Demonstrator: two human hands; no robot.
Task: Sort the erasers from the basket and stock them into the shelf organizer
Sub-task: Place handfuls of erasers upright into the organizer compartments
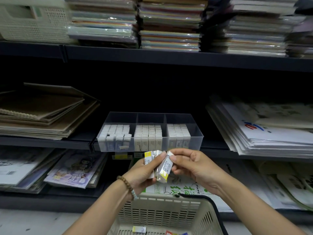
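Grips closed — left hand (pixel 141 174) clasps glossy boxy erasers (pixel 149 158), right hand (pixel 192 165) pinches another eraser (pixel 165 168).

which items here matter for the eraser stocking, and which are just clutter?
Job: left hand gripping eraser stack; right hand pinching single eraser; basket; clear organizer.
Clutter: brown sketchbooks; paper packs; white crate.

Left wrist: brown bead bracelet (pixel 128 186) (some pale turquoise beads).
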